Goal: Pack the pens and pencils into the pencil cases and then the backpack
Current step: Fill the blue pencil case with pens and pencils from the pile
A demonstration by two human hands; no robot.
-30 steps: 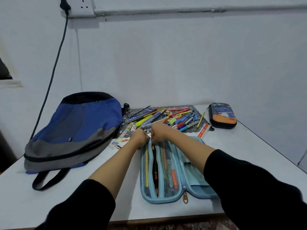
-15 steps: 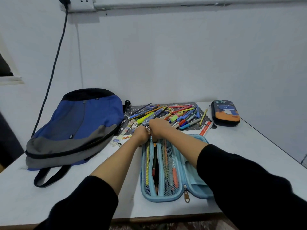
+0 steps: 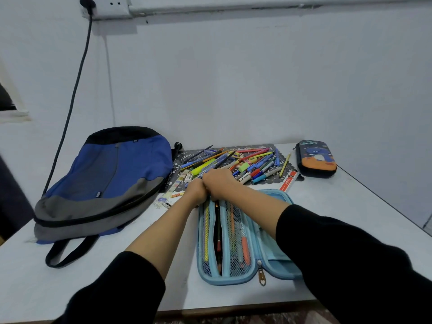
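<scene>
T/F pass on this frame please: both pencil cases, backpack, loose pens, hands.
1. The light-blue zip pencil case lies open on the white table. True.
2. The dark pencil case with an orange band is open too. False: it is closed, at the far right.
3. The blue-and-grey fabric backpack lies left of the open case. True.
4. Every pen is packed. False: a pile of loose pens and pencils lies on the patterned mat beyond the hands.
5. The left hand and right hand meet at the open case's far end. True.

Open blue pencil case [image 3: 225, 280], pens [image 3: 244, 250] inside
</scene>
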